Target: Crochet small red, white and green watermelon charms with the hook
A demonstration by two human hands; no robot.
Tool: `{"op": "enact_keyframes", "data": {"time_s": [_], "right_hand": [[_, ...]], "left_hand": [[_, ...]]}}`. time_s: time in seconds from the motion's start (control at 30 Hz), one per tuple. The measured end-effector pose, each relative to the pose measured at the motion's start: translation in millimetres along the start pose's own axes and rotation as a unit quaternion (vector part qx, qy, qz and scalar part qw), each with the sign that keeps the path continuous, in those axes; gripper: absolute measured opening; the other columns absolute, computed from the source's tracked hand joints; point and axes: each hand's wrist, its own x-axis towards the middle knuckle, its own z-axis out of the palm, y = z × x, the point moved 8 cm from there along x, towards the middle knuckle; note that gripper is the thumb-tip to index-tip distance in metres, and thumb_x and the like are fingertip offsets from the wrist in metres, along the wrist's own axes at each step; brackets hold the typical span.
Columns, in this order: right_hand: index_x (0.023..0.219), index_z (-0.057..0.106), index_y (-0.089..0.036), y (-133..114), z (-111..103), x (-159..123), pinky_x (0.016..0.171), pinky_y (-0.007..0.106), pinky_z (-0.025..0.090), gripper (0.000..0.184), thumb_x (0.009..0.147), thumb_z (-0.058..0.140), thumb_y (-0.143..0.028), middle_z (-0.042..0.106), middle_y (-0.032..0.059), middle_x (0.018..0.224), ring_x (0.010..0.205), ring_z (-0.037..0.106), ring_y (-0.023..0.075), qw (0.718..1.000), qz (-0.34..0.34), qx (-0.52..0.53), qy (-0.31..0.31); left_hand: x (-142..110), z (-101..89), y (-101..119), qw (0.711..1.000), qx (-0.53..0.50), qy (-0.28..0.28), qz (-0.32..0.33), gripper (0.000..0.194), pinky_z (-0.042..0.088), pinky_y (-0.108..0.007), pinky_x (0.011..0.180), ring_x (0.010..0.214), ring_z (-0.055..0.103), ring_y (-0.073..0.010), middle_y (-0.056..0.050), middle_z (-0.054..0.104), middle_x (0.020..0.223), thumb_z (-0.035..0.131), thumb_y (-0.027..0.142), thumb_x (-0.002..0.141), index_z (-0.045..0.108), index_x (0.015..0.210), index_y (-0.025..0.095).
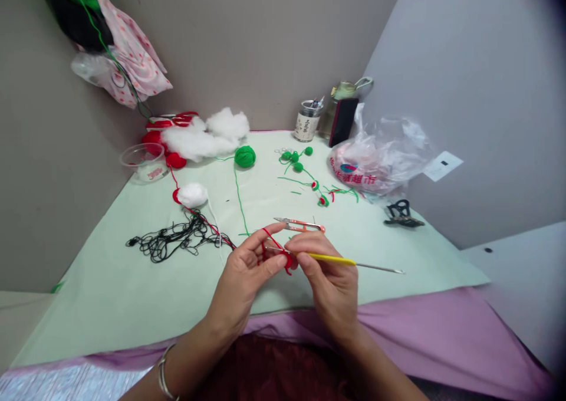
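Between finger and thumb, my left hand (252,265) pinches a small red crochet piece (288,262), and red yarn (273,237) runs up over its raised index finger. My right hand (329,283) is closed around a crochet hook (331,259) with a yellow handle. The hook's thin metal tip is at the red piece and yarn; its other metal end sticks out to the right. Just beyond my fingers lie orange-handled thread snips (303,224). A tangle of black yarn (170,242) is left of my left hand.
Behind are a green yarn ball (244,157), white stuffing (198,138), a white yarn ball (193,195) and a clear plastic cup (148,164). Small green crocheted balls (298,167), a pen jar (307,121), a phone (344,122), a plastic bag (380,159) and a black clip (402,214) are rightward.
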Motion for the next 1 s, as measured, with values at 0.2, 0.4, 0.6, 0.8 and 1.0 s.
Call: {"op": "enact_keyframes", "data": {"time_s": [0.2, 0.4, 0.6, 0.8, 1.0], "right_hand": [[0.099, 0.083, -0.029, 3.5, 2.3, 2.2, 0.076, 0.029, 0.056, 0.017, 0.101, 0.067, -0.025, 0.075, 0.0015, 0.087, 0.083, 0.068, 0.0167, 1.000, 0.028, -0.006, -0.001], [0.105, 0.080, -0.027, 16.9, 6.1, 2.1, 0.068, 0.026, 0.057, 0.021, 0.086, 0.084, -0.033, 0.077, 0.0027, 0.098, 0.077, 0.070, 0.0160, 0.994, 0.102, 0.010, -0.023], [0.079, 0.072, -0.020, 27.3, 15.6, 1.3, 0.059, 0.024, 0.049, 0.028, 0.100, 0.062, -0.036, 0.070, 0.0009, 0.065, 0.057, 0.064, 0.0138, 0.976, 0.125, -0.099, -0.151], [0.083, 0.073, -0.021, 22.0, 15.6, 5.1, 0.061, 0.025, 0.046, 0.032, 0.103, 0.056, -0.038, 0.071, 0.0021, 0.067, 0.057, 0.062, 0.0139, 0.959, 0.066, -0.155, -0.226], [0.069, 0.069, -0.019, 26.8, 16.3, 18.2, 0.065, 0.027, 0.042, 0.041, 0.095, 0.067, -0.051, 0.062, 0.0012, 0.067, 0.068, 0.057, 0.0157, 0.966, 0.158, -0.045, -0.201]], "left_hand": [[-0.6, -0.5, -2.3, 1.000, 0.007, -0.005, 0.013, 0.028, 0.053, -0.026, 0.084, 0.088, 0.068, -0.0172, -0.003, 0.077, 0.090, 0.090, 0.032, 0.081, 0.083, 0.106, 0.023], [0.6, -6.8, 7.6, 0.995, 0.040, 0.048, 0.071, 0.023, 0.051, -0.023, 0.074, 0.078, 0.064, -0.0150, 0.000, 0.071, 0.081, 0.089, 0.037, 0.081, 0.074, 0.084, 0.020], [0.0, -4.5, 13.6, 0.998, -0.010, 0.044, 0.039, 0.037, 0.039, -0.021, 0.055, 0.060, 0.051, -0.0114, 0.003, 0.063, 0.068, 0.093, 0.047, 0.073, 0.069, 0.078, 0.020], [2.5, -11.5, 16.7, 0.998, -0.010, 0.047, 0.045, 0.041, 0.033, -0.020, 0.051, 0.056, 0.042, -0.0085, 0.005, 0.057, 0.066, 0.097, 0.048, 0.069, 0.070, 0.079, 0.019], [6.3, 4.2, 28.7, 0.995, -0.087, -0.033, 0.039, 0.033, 0.049, -0.019, 0.067, 0.069, 0.056, -0.0101, 0.002, 0.064, 0.078, 0.095, 0.040, 0.076, 0.070, 0.082, 0.019]]}}
